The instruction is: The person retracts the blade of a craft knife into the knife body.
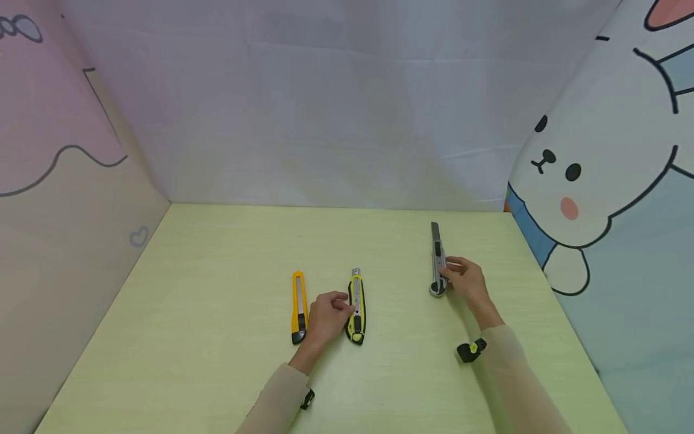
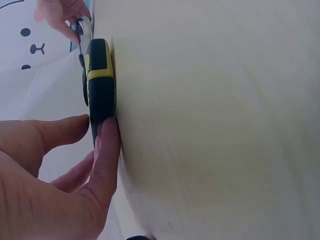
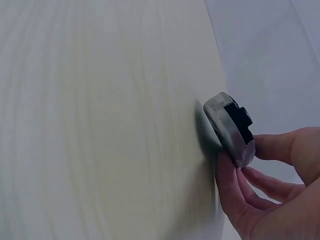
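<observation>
Lying beside left hand (image 1: 328, 314), which pinches green cutter (image 1: 356, 295), yellow cutter (image 1: 298, 301), right hand (image 1: 468, 279) pinching silver cutter (image 1: 437, 259)

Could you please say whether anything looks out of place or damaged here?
Nothing looks spilled or damaged; only the silver cutter looks askew, tilted over the table in the right hand, probably just from handling.

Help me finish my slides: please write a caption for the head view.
Left hand pinches a green-black knife, a yellow knife nearby; right hand holds a gray knife, blade out.
</observation>
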Demonstrator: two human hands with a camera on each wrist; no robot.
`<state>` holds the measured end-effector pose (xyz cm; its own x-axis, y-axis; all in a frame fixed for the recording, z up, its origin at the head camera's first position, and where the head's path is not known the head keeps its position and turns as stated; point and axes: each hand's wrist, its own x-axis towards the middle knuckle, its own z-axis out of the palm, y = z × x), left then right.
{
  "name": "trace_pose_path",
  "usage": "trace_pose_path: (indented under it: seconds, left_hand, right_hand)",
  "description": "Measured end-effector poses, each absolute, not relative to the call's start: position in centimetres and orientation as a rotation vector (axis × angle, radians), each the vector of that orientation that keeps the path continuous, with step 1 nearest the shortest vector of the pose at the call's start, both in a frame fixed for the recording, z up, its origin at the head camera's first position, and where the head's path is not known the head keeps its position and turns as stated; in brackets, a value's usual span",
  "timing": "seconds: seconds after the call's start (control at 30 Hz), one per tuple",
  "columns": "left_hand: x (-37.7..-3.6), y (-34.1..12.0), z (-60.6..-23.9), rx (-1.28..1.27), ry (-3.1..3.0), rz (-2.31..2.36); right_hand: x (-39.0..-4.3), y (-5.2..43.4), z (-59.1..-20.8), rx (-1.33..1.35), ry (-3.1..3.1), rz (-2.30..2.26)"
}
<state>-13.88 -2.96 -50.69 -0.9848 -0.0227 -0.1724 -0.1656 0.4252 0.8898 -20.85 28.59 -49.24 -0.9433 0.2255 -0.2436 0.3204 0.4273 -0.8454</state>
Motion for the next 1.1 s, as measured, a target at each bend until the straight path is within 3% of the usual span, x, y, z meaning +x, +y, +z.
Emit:
trace_pose_path:
  seconds: [1.1]
  left_hand:
    - [-14.0, -2.2, -48.4, -0.065, 2.527, 1.827]
  right_hand:
    - [-18.1, 27.6, -48.2, 0.422, 2.501, -1.815]
